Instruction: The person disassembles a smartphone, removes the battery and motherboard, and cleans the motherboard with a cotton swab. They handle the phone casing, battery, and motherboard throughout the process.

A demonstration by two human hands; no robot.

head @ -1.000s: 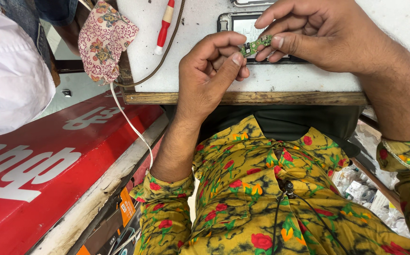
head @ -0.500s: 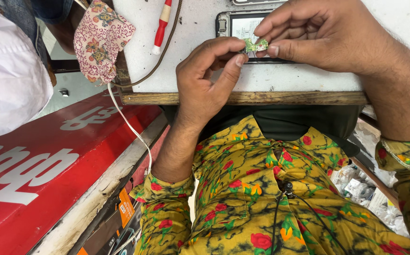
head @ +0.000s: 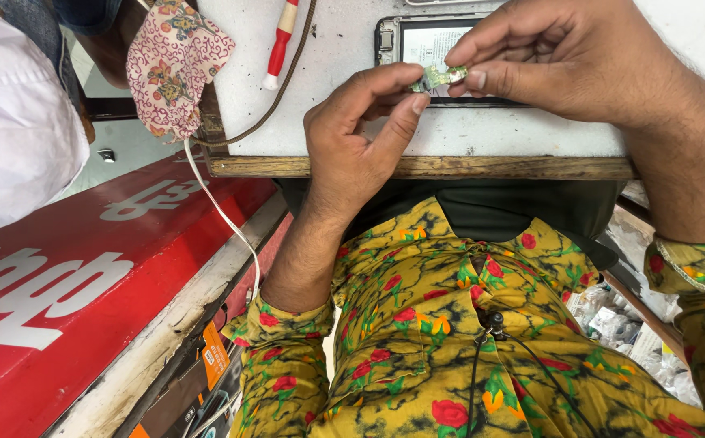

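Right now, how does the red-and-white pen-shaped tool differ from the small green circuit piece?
The red-and-white pen-shaped tool lies untouched on the white worktop; the small green circuit piece is pinched between the left hand and right hand. The tool is long and slim, the piece tiny and flat. Both sit over the worktop.

Both hands (head: 352, 138) (head: 571, 65) raised, fingertips apparently pinched together.

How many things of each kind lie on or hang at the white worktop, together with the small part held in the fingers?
Small green circuit part, pinched between left hand and right hand: 1
Opened phone, under the hands: 1
Red-and-white tool: 1
Brown cable: 1
Floral cloth mask, at the worktop's corner: 1
Total: 5
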